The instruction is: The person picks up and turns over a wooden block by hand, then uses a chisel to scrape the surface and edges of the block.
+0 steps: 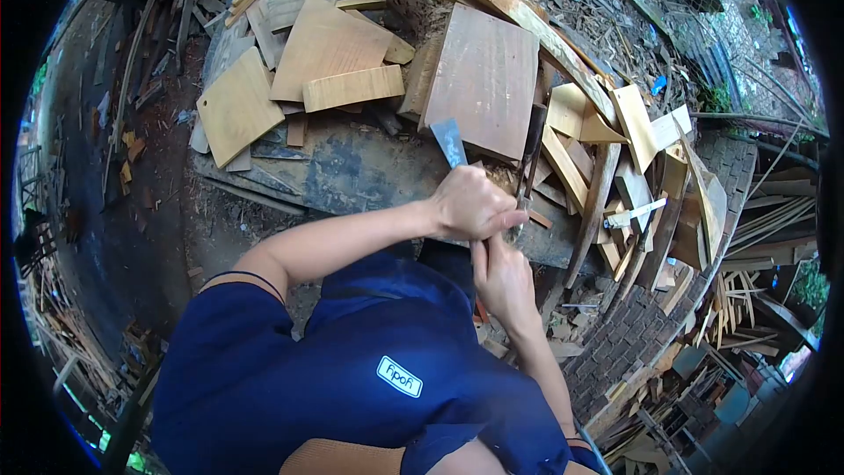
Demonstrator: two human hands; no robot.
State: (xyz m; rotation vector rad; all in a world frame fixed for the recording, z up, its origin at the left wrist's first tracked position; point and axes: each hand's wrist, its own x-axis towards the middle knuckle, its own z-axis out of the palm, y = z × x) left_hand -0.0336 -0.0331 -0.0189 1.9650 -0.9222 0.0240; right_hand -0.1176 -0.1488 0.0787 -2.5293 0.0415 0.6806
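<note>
My left hand point(475, 202) is closed around a flat-bladed tool point(450, 142), its grip hidden in my fist. The blue-grey blade flares toward its end, like a wide chisel, and points up-left over the near edge of a thick wooden block point(482, 79). Just below, my right hand point(505, 280) is closed, its fingertips meeting the underside of my left hand. What it grips is hidden. Beside the block's right edge, near my hands, a long dark narrow bar point(533, 145) stands out.
Cut boards point(239, 105) and a short plank point(353, 88) lie on the worn bench point(347, 178). To the right is a heap of angled wood offcuts point(635, 127) with a white-handled object point(635, 213). A curved timber point(541, 35) runs behind the block. Brick paving point(637, 334) lies lower right.
</note>
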